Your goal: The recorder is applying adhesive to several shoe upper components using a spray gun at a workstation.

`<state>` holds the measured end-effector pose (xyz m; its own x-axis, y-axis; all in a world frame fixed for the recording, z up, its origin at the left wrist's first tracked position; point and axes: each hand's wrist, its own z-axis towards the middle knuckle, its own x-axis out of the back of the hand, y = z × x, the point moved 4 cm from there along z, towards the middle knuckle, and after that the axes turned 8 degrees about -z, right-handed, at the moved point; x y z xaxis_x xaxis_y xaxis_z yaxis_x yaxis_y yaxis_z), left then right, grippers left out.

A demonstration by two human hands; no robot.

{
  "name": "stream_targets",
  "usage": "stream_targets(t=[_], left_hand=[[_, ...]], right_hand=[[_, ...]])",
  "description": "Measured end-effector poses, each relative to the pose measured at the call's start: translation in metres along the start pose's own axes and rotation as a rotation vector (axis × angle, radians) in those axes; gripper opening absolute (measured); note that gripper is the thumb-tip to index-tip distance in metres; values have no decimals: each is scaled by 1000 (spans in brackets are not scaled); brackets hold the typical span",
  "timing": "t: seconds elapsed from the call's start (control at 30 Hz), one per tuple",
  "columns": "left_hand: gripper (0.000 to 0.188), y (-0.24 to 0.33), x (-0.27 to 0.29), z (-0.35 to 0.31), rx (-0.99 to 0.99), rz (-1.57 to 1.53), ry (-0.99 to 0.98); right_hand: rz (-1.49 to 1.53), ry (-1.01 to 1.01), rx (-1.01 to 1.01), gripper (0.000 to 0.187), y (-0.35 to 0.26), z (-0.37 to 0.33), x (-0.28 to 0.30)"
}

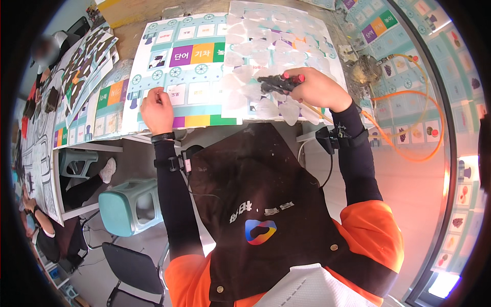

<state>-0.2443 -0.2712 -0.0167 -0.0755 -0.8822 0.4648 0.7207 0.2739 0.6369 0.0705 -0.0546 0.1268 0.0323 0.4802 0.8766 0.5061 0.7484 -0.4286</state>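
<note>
My right hand (318,91) is closed around a black spray gun (279,83) with red knobs, its nozzle pointing left. Beneath the gun lies a pale, translucent layer of rounded, petal-like pieces (236,59) overlapping the printed sheets. My left hand (157,111) rests at the near edge of a printed sheet (148,77) with coloured blocks and wheel drawings. Its fingers are curled in, and nothing shows in them. Dark sleeves and straps cover both forearms.
An orange hose (432,153) and a yellowish tube loop right of my right arm, near a stained round pot (364,70). More printed sheets (92,66) cover the left table. Below stand a teal stool (128,207) and a black chair (134,268). Other people sit at far left.
</note>
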Motion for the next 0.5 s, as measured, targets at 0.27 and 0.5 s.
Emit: stream_targets(t=[0.27,0.5], left_hand=[[12,0,0,-1,20,-23,2],[12,0,0,-2,1,25,-5]], right_hand=[[-84,84,-13,22,10,1,-3],[7,32,7,31,1,-1,-4]])
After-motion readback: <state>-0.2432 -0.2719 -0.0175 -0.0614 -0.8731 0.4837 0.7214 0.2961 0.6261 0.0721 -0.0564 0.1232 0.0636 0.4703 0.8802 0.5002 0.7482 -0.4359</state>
